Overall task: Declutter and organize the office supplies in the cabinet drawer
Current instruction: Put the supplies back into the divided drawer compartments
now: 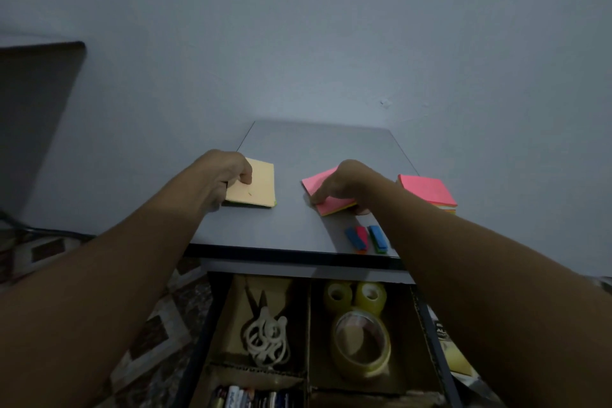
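Atop cabinet (318,152), left hand (228,175) gripping yellow pad (260,187)

Left hand (228,175): holding the pale yellow square paper note pad (256,189), up on the grey flat cabinet top (318,142).
Right hand (341,185): holding the pink square paper note pad (319,183); a second pink paper pad (427,190) sits to its right.
Just nearer than the right hand: blue and pink plastic index flags (366,238).
Below both hands: open cardboard-divided drawer (309,325), with white-handled scissors (265,328) in the left compartment, clear tape rolls (361,338) in the right, and batteries (251,399) nearest.
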`<action>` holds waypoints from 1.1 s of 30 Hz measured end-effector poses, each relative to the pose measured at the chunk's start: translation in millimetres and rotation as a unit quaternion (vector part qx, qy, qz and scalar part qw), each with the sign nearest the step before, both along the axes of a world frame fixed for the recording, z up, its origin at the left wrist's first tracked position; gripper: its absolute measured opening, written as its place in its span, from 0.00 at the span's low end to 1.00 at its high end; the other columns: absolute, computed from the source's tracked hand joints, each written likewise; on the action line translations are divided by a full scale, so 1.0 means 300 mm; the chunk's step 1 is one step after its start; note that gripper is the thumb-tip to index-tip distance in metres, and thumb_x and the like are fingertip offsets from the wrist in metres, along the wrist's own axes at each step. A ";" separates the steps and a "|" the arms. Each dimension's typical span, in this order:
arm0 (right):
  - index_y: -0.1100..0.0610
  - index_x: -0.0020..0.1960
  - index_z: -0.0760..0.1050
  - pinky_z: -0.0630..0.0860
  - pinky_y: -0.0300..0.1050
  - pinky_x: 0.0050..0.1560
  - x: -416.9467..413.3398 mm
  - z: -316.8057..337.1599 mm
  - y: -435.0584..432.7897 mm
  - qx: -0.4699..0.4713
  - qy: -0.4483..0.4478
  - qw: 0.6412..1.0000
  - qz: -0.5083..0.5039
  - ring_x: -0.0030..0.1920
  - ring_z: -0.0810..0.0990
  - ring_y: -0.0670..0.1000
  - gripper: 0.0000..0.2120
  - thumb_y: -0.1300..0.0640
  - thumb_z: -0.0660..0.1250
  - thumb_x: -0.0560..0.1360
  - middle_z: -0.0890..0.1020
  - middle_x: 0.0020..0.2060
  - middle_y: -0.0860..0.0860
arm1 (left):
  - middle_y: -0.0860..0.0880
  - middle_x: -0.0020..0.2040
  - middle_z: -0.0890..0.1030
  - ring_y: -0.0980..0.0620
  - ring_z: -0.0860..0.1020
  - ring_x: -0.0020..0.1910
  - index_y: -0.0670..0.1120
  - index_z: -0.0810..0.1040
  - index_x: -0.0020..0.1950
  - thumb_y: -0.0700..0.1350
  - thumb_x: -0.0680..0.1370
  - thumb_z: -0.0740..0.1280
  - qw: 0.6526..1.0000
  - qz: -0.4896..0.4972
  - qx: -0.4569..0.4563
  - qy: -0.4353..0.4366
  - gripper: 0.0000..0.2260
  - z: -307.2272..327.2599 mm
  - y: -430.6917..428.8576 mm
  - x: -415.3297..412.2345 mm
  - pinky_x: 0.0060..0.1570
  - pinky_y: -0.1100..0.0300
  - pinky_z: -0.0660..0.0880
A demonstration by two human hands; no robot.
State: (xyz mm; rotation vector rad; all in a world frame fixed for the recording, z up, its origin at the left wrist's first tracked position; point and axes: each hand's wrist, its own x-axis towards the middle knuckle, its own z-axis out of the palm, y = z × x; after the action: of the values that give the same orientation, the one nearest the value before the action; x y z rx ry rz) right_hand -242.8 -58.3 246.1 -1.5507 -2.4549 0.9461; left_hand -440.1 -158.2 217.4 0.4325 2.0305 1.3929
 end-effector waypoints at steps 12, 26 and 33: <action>0.62 0.62 0.72 0.77 0.55 0.62 0.018 -0.038 0.014 0.006 0.103 0.994 -0.038 0.61 0.77 0.60 0.23 0.55 0.75 0.72 0.77 0.60 0.60 | 0.39 0.54 0.75 0.41 0.77 0.48 0.46 0.68 0.61 0.30 0.80 0.56 0.997 -0.061 -0.024 0.037 0.14 0.081 -0.039 0.108 0.42 0.45 0.76; 0.61 0.43 0.70 0.74 0.44 0.30 0.161 0.037 -0.028 -0.075 0.231 0.968 -0.070 0.36 0.75 0.53 0.10 0.61 0.71 0.76 0.76 0.40 0.58 | 0.40 0.57 0.77 0.39 0.77 0.52 0.46 0.68 0.67 0.34 0.83 0.57 0.992 -0.095 0.049 -0.071 0.15 0.095 -0.164 0.147 0.34 0.49 0.80; 0.65 0.55 0.74 0.73 0.42 0.27 0.272 0.059 -0.086 -0.088 0.252 0.962 -0.056 0.38 0.77 0.54 0.13 0.60 0.72 0.75 0.80 0.48 0.62 | 0.41 0.49 0.82 0.44 0.80 0.45 0.43 0.73 0.62 0.37 0.81 0.61 0.988 -0.119 0.067 -0.072 0.10 0.111 -0.250 0.264 0.26 0.58 0.78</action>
State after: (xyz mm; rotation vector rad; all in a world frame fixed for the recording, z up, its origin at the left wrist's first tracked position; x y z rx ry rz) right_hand -161.2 -84.1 263.7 -1.2713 -1.9549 1.3670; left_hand -360.9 -233.3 250.8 0.5943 1.7145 1.3746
